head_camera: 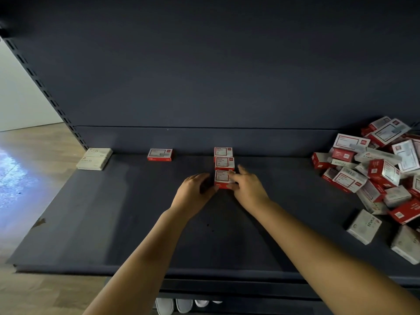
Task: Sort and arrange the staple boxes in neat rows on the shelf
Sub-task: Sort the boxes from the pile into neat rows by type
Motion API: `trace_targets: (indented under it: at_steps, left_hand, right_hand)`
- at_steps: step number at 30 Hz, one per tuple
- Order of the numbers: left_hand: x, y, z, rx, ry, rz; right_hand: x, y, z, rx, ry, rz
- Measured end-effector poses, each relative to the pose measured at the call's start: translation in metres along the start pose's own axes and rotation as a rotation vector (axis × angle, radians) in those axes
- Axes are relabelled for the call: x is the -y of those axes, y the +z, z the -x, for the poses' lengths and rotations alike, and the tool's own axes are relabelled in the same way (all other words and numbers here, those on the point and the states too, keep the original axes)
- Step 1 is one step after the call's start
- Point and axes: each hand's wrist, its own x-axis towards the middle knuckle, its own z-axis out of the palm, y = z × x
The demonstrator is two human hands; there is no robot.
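The fingers of the left hand (196, 187) curl against the left side of a small red-and-white cardboard staple box (223, 179), and the fingers of the right hand (246, 184) wrap over its right side and top, so both hands grip it between them. This box lies nearest the person in a short column of three like boxes; the middle red-and-white box (224, 163) touches it, and the rear red-and-white box (223, 151) sits against the dark back panel (204, 76). All rest on a wide, dark blue-grey metal shelf (113, 223). A bare stretch of shelf lies in front of the column as far as the front edge, and more on either side. To the left, a single red-and-white box (160, 154) stands apart at the back, and two pale cream boxes (95, 158) lie touching one another near the shelf's left edge. Well to the right, a loose heap of red and cream boxes (377, 173) spreads to the right edge.
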Motion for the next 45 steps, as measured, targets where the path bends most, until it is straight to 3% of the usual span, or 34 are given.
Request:
trace_targets:
  at_steps: [12, 21, 32, 42, 45]
  left_hand:
    - [-0.001, 0.012, -0.019, 0.079, -0.003, -0.002]
    - [0.0, 0.019, -0.025, -0.008, 0.049, 0.001]
    - [0.001, 0.02, -0.027, -0.049, -0.013, 0.207]
    - [-0.012, 0.011, -0.032, 0.097, 0.085, -0.169]
    - [-0.024, 0.01, -0.025, 0.07, 0.123, -0.237]
  right_hand:
    - [-0.011, 0.013, -0.012, -0.087, -0.049, -0.165]
    - [-0.011, 0.013, -0.015, -0.052, -0.027, -0.095]
    - [-0.011, 0.019, -0.016, -0.069, -0.048, -0.072]
    - [0.005, 0.013, -0.015, 0.046, 0.084, 0.204]
    - [0.011, 0.002, 0.004, -0.007, 0.105, 0.2]
